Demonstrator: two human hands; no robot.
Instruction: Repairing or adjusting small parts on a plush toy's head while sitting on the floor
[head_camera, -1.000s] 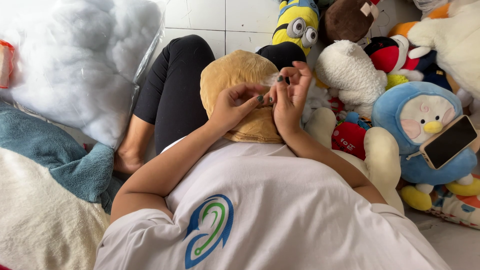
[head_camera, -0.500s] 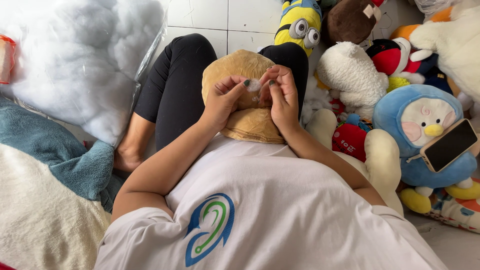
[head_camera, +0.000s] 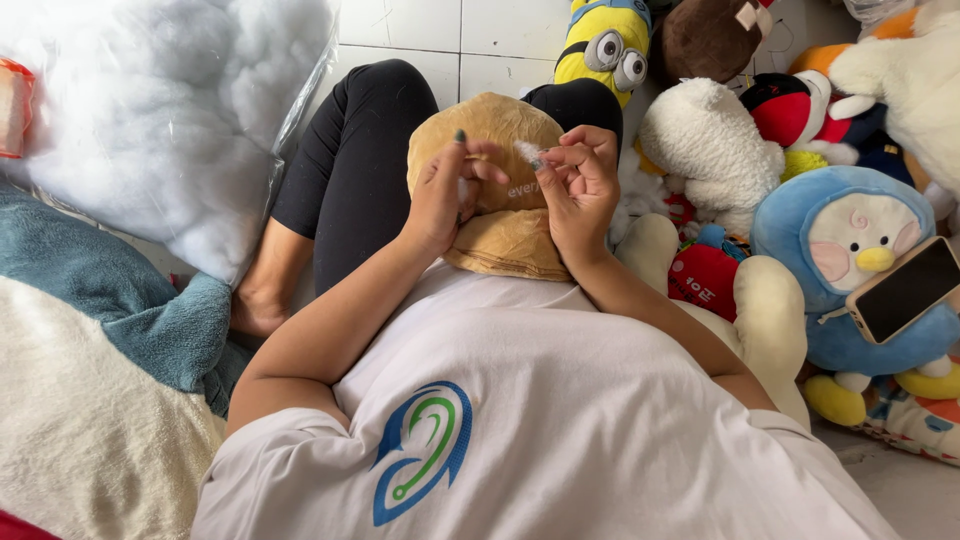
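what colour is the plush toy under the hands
Tan, a soft golden-brown round plush toy, resting on the lap beneath both hands; the head view shows it best.

One tan plush (head_camera: 500, 215) in hand, one bag of white stuffing (head_camera: 160, 110), one phone (head_camera: 905, 290), one blue penguin plush (head_camera: 860, 270).

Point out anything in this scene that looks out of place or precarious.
A phone lies tilted against the blue penguin plush at the right, propped rather than flat, so it might slide. The left hand and right hand pinch a white stuffing tuft over the tan plush.
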